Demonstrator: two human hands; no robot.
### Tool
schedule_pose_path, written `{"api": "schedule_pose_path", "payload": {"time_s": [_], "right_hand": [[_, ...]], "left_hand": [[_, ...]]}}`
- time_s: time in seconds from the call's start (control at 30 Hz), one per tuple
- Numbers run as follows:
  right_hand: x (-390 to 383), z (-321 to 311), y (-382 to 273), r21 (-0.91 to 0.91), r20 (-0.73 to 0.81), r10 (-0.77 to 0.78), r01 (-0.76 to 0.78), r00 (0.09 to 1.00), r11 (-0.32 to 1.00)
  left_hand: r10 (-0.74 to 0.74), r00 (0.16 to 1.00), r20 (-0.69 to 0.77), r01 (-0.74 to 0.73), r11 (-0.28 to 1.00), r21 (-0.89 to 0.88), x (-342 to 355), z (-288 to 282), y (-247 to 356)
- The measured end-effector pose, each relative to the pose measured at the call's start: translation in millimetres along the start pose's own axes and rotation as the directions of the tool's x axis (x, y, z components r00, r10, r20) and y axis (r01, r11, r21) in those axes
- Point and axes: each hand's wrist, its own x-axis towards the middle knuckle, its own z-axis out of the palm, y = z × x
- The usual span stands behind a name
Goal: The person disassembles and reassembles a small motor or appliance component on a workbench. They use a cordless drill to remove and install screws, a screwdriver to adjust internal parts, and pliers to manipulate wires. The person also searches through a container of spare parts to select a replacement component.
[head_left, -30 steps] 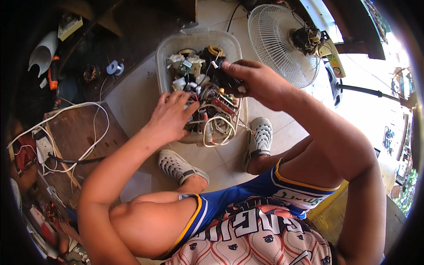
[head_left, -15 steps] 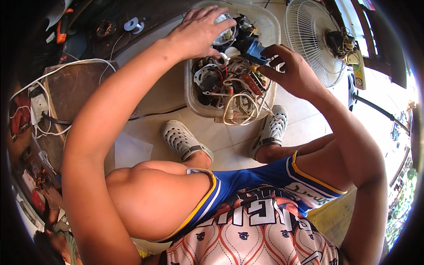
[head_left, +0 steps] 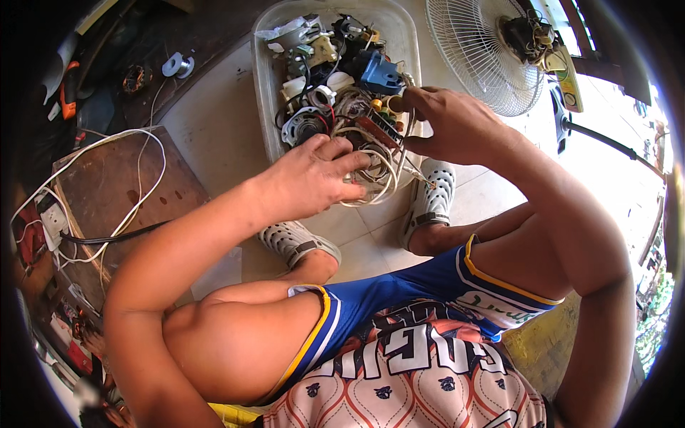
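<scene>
A clear plastic bin (head_left: 261, 93) holds a jumble of electrical parts, coiled white cables (head_left: 389, 175), a blue plastic part (head_left: 379, 71) and a red-cased part (head_left: 378, 128). My left hand (head_left: 321, 175) is curled over the cables at the bin's near-left end, its fingertips partly hidden among them. My right hand (head_left: 449, 125) is at the right edge, fingers bent round cords or rim beside the red part; exactly what it grips is unclear.
A wire fan (head_left: 478, 64) stands right of the bin. A wooden board (head_left: 118, 189) with white cords and a power strip (head_left: 53, 221) lies at left. A solder spool (head_left: 178, 65) and orange-handled tool (head_left: 70, 96) are upper left. My feet (head_left: 435, 192) flank the bin's near end.
My left hand has come down from the bin's far side to the cables at the near end. My right hand has moved from the blue part toward the right edge.
</scene>
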Motion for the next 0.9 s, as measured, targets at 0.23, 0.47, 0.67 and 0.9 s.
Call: {"api": "schedule_pose_path", "payload": {"time_s": [0.23,0.47,0.67,0.9], "right_hand": [[1,11,18,0.034,-0.116,-0.002,0.006,0.993,0.999],[10,14,10,-0.009,-0.248,-0.089,0.09,0.965,0.996],[5,32,-14,-0.229,-0.105,-0.303,0.273,0.947,0.934],[21,48,-14,-0.39,-0.013,-0.344,0.312,0.939,0.866]], "left_hand": [[-0.104,0.982,-0.155,0.099,0.994,-0.039,1,-34,-47],[-0.26,0.862,-0.435,0.345,0.93,0.128,37,-86,-127],[-0.058,0.931,-0.359,0.178,0.933,0.312,50,-60,-112],[-0.176,0.903,-0.391,0.203,0.979,0.029,33,-81,-61]]}}
